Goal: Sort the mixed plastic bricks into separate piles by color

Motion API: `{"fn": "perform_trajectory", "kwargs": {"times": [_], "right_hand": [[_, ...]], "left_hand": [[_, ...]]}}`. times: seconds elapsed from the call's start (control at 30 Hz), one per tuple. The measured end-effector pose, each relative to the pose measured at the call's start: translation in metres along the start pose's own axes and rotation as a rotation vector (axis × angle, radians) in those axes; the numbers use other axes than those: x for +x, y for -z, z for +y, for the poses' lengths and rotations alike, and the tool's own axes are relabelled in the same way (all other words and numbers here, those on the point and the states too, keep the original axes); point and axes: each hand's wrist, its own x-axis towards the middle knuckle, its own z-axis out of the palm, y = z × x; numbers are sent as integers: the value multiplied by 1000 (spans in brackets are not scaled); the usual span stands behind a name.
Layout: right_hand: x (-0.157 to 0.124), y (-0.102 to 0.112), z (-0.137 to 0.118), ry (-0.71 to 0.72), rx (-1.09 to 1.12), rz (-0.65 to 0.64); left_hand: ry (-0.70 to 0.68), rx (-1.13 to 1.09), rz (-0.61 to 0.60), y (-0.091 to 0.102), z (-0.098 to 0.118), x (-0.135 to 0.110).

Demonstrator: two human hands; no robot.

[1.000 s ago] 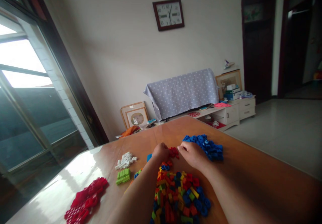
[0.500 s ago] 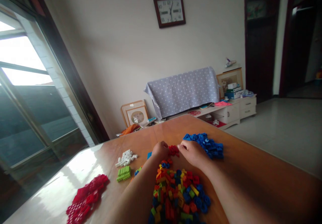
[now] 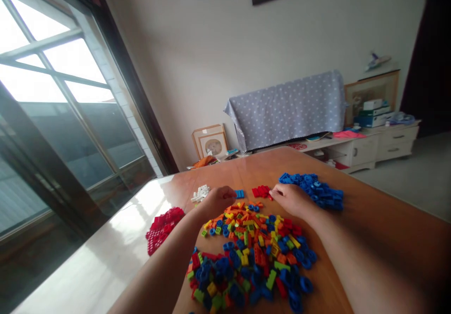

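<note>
My left hand (image 3: 221, 197) is closed, fingers curled, just left of a small row of light blue bricks (image 3: 239, 193). Whatever it may hold is hidden. My right hand (image 3: 288, 197) pinches at the right edge of a small group of red bricks (image 3: 260, 191), with a red brick at its fingertips. Between my forearms spreads a large heap of mixed toy bricks (image 3: 259, 246) in orange, yellow, green, blue and red.
Blue bricks (image 3: 313, 189) lie piled beyond my right hand. White pieces (image 3: 201, 192) sit behind my left hand, and dark pink perforated pieces (image 3: 164, 229) farther left. All rest on a brown table (image 3: 380, 229). A low white cabinet (image 3: 366, 154) stands past its far edge.
My left hand has moved left, away from the red bricks, uncovering the light blue row. My right hand stays beside the red bricks. The view has turned left and downward, showing more of the heap.
</note>
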Motion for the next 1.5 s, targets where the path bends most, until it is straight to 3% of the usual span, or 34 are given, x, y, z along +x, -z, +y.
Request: {"fn": "perform_trajectory", "kwargs": {"times": [0.13,0.33,0.57,0.73,0.93,1.23,1.5], "right_hand": [[0,-3,4,13,30,-15],[0,-8,9,21,31,-50],[2,-14,16,28,-28,-51],[4,-14,18,40,-15,-36],[2,-10,10,16,7,-34],[1,-8,5,27,21,-33],[1,-7,5,23,28,-18]], "left_hand": [[35,-33,-83,24,-4,-36],[127,155,-379,38,-9,-81],[145,429,-523,33,-12,-91],[150,514,-512,28,-12,-86],[124,521,-276,25,-18,-83],[103,456,-532,32,-15,-82],[77,460,-414,26,-23,-76]]}}
